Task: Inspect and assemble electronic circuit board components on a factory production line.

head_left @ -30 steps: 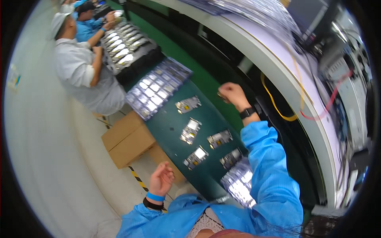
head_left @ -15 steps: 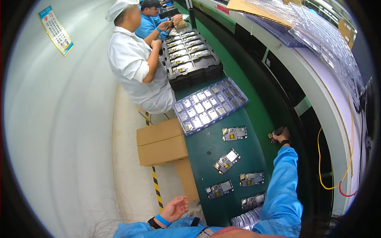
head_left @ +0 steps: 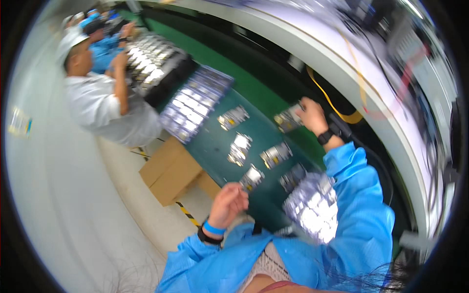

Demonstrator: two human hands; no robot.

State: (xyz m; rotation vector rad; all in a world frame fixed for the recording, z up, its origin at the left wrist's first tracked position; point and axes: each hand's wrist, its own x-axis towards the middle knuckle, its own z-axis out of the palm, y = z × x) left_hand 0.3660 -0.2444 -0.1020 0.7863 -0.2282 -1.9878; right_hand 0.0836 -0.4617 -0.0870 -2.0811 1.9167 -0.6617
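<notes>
My right hand (head_left: 311, 116), at the end of an outstretched arm, is closed on one end of a circuit board (head_left: 287, 119) over the green strip beyond the table. Several similar boards lie apart on the dark green table, among them a far board (head_left: 233, 117), a middle board (head_left: 240, 149) and a right board (head_left: 276, 155). My left hand (head_left: 228, 204) hovers at the table's near left edge, fingers loosely bent, with nothing seen in them. Its fingertips come close to a near board (head_left: 252, 178); motion blur hides whether they touch. A shiny clear plastic tray stack (head_left: 312, 207) lies by my right forearm.
A clear compartment tray (head_left: 198, 102) with several parts lies at the table's far end. Beyond it stands a black tray stack (head_left: 173, 68) of boards, near a co-worker in white (head_left: 105, 105). A cardboard box (head_left: 171, 168) is left of the table. A yellow cable (head_left: 325, 97) hangs at right.
My view has turned, so the table and co-workers appear farther left and tilted. My left hand has come up beside the near board. The right hand still grips its board.
</notes>
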